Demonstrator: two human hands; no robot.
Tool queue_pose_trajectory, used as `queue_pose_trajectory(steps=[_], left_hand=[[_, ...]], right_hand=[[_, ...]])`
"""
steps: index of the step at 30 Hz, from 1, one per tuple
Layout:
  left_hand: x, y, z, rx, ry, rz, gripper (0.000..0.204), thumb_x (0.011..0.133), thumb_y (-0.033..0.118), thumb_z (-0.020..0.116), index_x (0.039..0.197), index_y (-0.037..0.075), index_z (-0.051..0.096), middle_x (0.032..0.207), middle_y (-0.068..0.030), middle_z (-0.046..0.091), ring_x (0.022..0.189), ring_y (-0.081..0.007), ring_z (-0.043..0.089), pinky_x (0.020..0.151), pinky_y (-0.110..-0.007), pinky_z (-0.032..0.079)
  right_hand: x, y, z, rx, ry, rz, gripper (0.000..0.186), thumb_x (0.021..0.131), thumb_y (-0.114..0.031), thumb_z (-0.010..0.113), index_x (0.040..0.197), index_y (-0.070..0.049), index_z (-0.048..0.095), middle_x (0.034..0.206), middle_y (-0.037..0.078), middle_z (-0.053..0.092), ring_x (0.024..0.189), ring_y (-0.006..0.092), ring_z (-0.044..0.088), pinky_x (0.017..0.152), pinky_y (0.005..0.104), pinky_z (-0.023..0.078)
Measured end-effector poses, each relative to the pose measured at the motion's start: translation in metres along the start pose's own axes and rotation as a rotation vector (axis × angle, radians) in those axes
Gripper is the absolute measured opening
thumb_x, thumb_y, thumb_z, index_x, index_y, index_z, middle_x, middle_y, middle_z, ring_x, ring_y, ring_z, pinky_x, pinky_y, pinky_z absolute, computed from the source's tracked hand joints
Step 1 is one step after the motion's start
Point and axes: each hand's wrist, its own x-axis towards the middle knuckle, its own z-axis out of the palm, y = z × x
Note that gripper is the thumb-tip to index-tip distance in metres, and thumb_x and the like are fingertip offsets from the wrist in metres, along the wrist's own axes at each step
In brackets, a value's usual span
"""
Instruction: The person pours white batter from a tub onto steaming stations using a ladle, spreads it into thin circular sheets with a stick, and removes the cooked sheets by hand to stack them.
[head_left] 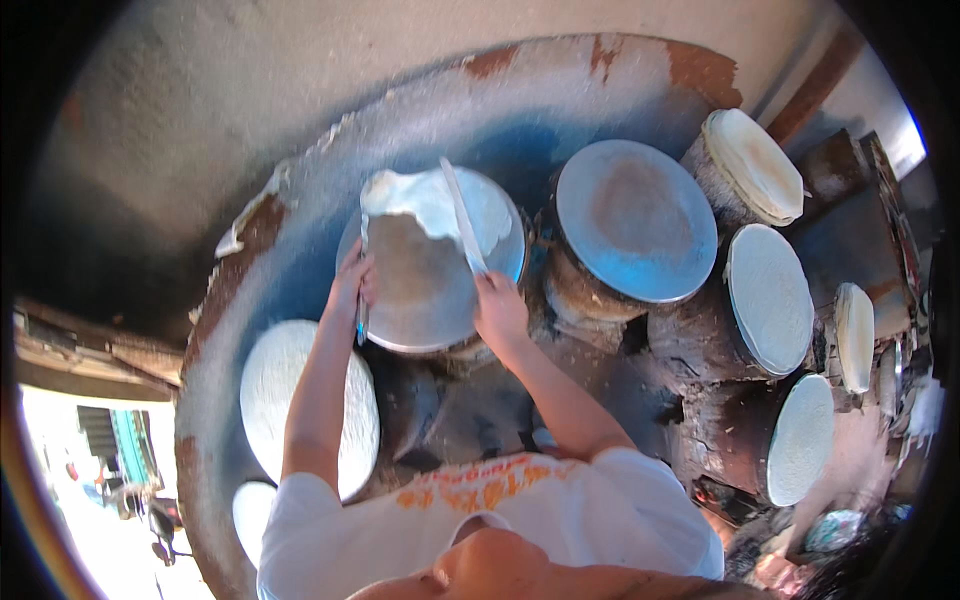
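A big round rusty stand (300, 240) carries round metal plates (636, 218); several have a thin white sheet (768, 298), probably batter, on top.

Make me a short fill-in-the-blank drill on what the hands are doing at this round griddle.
1. The right hand holds a long flat ____ against the thin sheet.
2. The sheet is partly peeled off the round ____.
3. The left hand touches the griddle's ____ edge.
4. The bare griddle beside it lies to the person's ____.

Missing words: stick; griddle; left; right

1 head-worn fisheye view, looking steeply down, close.
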Motion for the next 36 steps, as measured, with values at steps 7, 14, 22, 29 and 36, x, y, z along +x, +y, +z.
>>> queue_pose_trajectory(steps=[7,14,22,29,36], left_hand=[[-0.033,-0.011,-0.008,-0.103,0.124,-0.039,0.058,0.095,0.010,0.047,0.147,0.024,0.023,0.062,0.0026,0.036,0.045,-0.0050,0.035,0.038,-0.019,0.029],[-0.051,-0.028,0.023,-0.347,0.246,0.044,0.055,0.096,0.011,0.045,0.144,0.031,0.027,0.062,0.0039,0.034,0.045,-0.0034,0.032,0.037,-0.016,0.027],[-0.099,-0.043,0.077,-0.712,0.453,0.114,0.044,0.098,0.014,0.045,0.138,0.032,0.037,0.062,0.0035,0.033,0.043,-0.0030,0.031,0.034,-0.017,0.028],[-0.102,-0.070,0.108,-1.337,0.122,0.202,0.024,0.100,0.021,0.041,0.120,0.028,0.053,0.061,0.0049,0.032,0.044,-0.0035,0.031,0.035,-0.018,0.028],[-0.132,-0.049,0.155,-1.467,-0.140,0.391,0.033,0.101,0.027,0.038,0.074,0.009,0.039,0.057,0.0028,0.032,0.039,-0.0060,0.033,0.034,-0.020,0.032]], right_hand=[[0.044,0.037,-0.022,-0.099,-0.058,-0.036,0.034,0.070,0.001,0.061,0.103,-0.005,0.063,0.106,0.007,0.058,0.097,0.0302,0.054,0.076,0.0360,0.053],[0.082,0.051,0.005,-0.032,-0.151,-0.303,0.029,0.075,0.001,0.058,0.104,-0.002,0.063,0.104,0.009,0.058,0.096,0.0300,0.054,0.080,0.0372,0.051],[0.130,0.051,0.002,0.214,-0.360,-0.511,0.033,0.072,0.001,0.056,0.104,-0.005,0.065,0.103,0.009,0.060,0.096,0.0305,0.055,0.080,0.0393,0.050],[0.182,0.143,-0.025,0.087,-0.354,-0.400,0.036,0.072,-0.002,0.057,0.104,-0.013,0.068,0.108,0.005,0.062,0.100,0.0290,0.055,0.086,0.0382,0.048],[0.175,0.070,0.031,0.333,-0.520,-0.627,0.028,0.077,-0.002,0.055,0.099,-0.010,0.070,0.100,0.006,0.064,0.098,0.0301,0.056,0.084,0.0382,0.048]])
